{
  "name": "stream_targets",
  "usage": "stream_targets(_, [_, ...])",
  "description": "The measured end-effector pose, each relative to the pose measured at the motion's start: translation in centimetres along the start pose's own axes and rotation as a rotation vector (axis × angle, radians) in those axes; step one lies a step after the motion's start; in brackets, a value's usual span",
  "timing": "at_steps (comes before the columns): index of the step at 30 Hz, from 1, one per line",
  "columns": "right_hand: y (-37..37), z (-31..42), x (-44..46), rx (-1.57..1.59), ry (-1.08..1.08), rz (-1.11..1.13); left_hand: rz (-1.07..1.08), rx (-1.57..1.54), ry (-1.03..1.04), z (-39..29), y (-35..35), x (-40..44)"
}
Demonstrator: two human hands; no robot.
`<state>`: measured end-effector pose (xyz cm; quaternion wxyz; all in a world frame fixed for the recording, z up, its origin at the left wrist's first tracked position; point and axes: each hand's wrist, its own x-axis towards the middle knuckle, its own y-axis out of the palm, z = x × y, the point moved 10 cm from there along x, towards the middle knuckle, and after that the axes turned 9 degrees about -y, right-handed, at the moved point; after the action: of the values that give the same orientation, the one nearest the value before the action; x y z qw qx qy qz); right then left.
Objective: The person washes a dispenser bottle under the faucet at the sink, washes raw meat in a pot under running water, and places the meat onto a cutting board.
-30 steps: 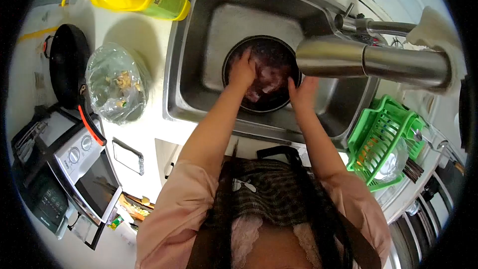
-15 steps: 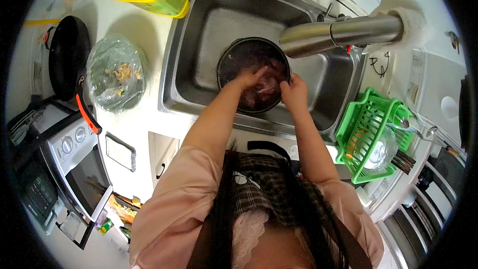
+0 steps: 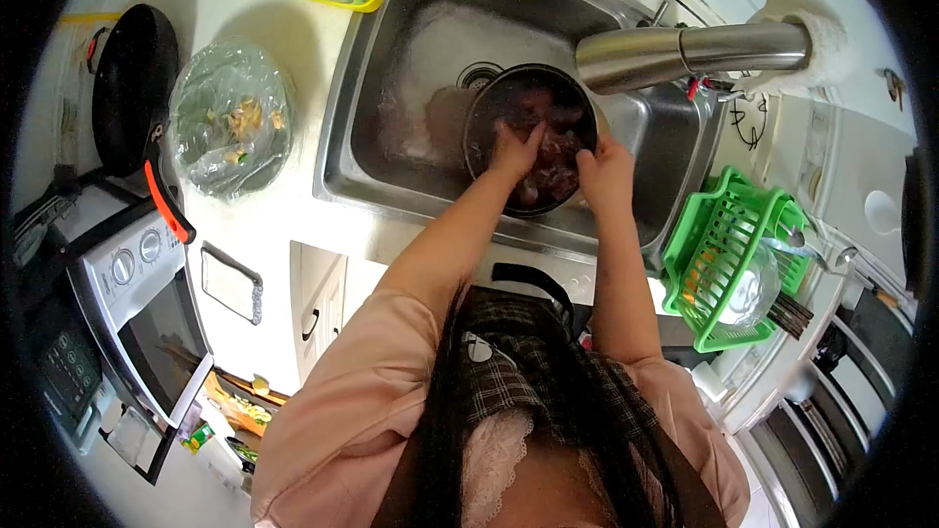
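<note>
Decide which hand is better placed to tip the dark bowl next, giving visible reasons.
Probably the right hand: it grips the dark bowl at its right rim. The left hand is inside, over the dark red pieces, so it seems better placed to hold them back.

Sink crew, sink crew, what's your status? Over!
Left grip in the dark bowl, among reddish pieces. Right grip on its rim. Faucet close by in view, covering neither grip.
</note>
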<state>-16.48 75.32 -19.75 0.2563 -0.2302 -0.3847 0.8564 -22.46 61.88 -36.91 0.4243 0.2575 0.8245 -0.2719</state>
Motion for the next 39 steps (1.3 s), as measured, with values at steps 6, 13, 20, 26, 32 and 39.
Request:
stream_targets(6, [-2.7, 3.7, -0.3, -0.041, -0.027, -0.012, -0.382, 0.356, 0.448, -5.8, -4.4, -4.6])
stream_targets(13, [-4.4, 9.7, -0.6, -0.089, -0.35, -0.098, -0.224, 0.239, 0.62, -5.3, -2.4, -2.8])
stream_targets(20, [-4.5, 11.9, -1.1, -0.259, -0.338, 0.018, -0.117, -0.071, 0.708, -6.1, -0.7, -3.4])
stream_targets(26, [-4.4, 12.9, -1.5, -0.373, -0.313, 0.104, -0.076, -0.159, 0.724, -8.1, -0.2, -6.8])
stream_targets(32, [-4.9, 13.9, -1.9, -0.393, -0.392, 0.08, 0.191, -0.48, 0.627, -7.2, 4.8, -4.1])
stream_targets(39, [-5.5, 14.4, -2.4, -0.43, -0.374, 0.049, 0.225, -0.629, 0.727, -9.0, 6.5, -6.5])
